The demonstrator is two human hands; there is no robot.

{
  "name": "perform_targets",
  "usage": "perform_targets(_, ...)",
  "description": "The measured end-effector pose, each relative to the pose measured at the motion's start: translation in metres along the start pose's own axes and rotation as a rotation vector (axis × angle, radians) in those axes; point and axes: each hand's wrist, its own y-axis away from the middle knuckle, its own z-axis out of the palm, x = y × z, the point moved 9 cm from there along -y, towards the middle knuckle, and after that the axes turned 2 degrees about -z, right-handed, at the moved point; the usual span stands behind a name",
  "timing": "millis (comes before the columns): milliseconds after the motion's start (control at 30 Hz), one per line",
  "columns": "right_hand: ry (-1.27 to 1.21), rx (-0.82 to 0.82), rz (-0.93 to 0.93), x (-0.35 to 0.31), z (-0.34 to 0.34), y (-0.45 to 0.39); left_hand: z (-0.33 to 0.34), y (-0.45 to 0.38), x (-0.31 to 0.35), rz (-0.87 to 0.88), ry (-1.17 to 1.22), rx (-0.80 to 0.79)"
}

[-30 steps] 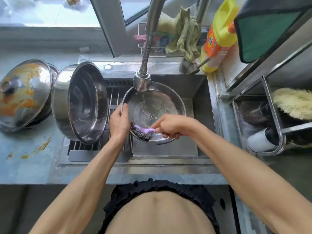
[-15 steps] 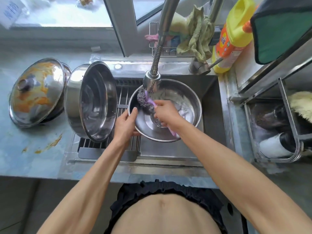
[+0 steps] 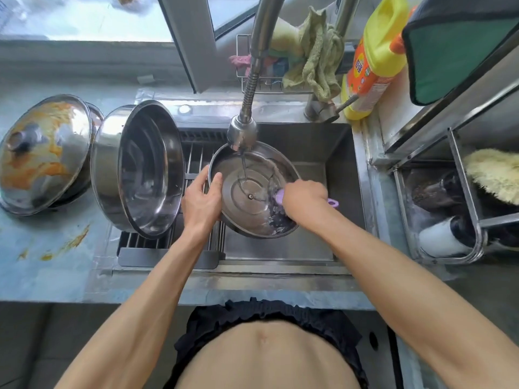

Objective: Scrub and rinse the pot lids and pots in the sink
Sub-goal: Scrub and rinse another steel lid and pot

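Observation:
A steel pot lid (image 3: 247, 192) lies underside up in the sink (image 3: 337, 175), under the running faucet head (image 3: 242, 132). My left hand (image 3: 201, 200) grips the lid's left rim, thumb inside. My right hand (image 3: 303, 197) holds a purple-handled steel-wool scrubber (image 3: 276, 213) against the lid's lower right inner edge. A large steel pot (image 3: 140, 169) rests tilted on its side on the drain rack (image 3: 196, 164) at the sink's left. A second lid (image 3: 42, 153), smeared with orange sauce, sits on another pot on the counter at far left.
A yellow detergent bottle (image 3: 373, 57) and a green cloth (image 3: 317, 60) stand behind the sink. On the right a metal rack (image 3: 460, 197) holds brushes and a cup. Orange stains (image 3: 67, 244) mark the left counter.
The scrubber moved from the lid's near edge to its upper left, then across to its lower right. My left hand kept its grip on the left rim. The view shifted slightly.

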Motion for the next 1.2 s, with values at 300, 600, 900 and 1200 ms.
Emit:
perform_targets(300,-0.571,0.004,-0.296,-0.035,0.021,0.011,0.024,0.013,-0.016,-0.059,0.048,-0.116)
perform_targets(600,-0.256,0.176,-0.088,0.015,0.009,-0.016,0.013,0.025,-0.024,-0.096,0.134,-0.070)
perform_targets(900,-0.415,0.177,-0.328,-0.037,0.022,0.023,0.025,0.024,-0.006,0.016,-0.014,-0.069)
perform_targets(1200,-0.189,0.345,-0.120,0.013,-0.004,-0.014,0.001,0.018,0.006,0.096,0.006,-0.018)
